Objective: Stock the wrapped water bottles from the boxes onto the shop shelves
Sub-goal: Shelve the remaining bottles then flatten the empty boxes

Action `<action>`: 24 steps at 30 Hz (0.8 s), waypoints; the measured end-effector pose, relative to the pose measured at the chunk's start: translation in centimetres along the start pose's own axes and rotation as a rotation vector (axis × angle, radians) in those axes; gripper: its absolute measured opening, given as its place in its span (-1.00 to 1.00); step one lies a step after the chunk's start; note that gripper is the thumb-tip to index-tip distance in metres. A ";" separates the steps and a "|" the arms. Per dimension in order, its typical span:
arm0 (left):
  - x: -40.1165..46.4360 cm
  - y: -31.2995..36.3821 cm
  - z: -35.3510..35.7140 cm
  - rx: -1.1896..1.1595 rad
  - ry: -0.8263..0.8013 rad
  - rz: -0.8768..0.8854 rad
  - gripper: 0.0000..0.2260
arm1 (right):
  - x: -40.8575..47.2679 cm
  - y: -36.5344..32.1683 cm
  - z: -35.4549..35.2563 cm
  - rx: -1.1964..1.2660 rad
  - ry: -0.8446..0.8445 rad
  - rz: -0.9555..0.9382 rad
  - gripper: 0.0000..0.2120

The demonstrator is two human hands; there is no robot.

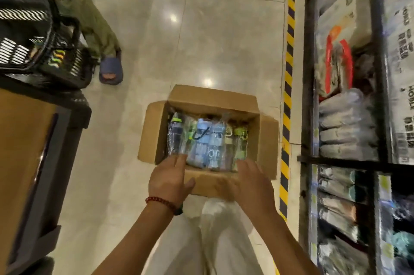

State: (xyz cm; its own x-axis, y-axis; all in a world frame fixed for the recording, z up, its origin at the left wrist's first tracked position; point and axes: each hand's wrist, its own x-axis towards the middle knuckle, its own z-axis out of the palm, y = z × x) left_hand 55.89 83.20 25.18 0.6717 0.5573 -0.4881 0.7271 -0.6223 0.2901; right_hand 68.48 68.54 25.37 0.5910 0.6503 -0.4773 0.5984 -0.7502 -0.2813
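Observation:
An open cardboard box point(266, 140) stands on the tiled floor in front of me. Several wrapped water bottles point(207, 140) lie side by side inside it, blue, green and dark ones in clear plastic. My left hand point(171, 181) hovers over the box's near left corner with fingers stretched toward the bottles. My right hand point(252, 182) is over the near right corner, fingers straight, its image blurred. Neither hand holds anything. The shop shelves point(340, 160) rise at the right, packed with wrapped goods.
Another person's leg and blue sandal point(111, 68) stand at the upper left, next to black plastic baskets point(44, 50) on a brown counter point(24, 140). A yellow-black hazard stripe point(287, 95) runs along the floor beside the shelves.

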 end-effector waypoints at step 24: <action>29.5 -11.3 34.2 -0.372 -0.360 -0.546 -0.06 | 29.1 11.4 35.0 0.729 -0.302 0.437 -0.36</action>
State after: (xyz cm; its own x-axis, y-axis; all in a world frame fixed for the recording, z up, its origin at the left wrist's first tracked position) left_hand 62.65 87.89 -20.64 0.1607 0.4794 -0.8628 0.9864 -0.0467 0.1578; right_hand 73.53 74.75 -20.90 0.4563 0.3072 -0.8351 -0.1986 -0.8797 -0.4321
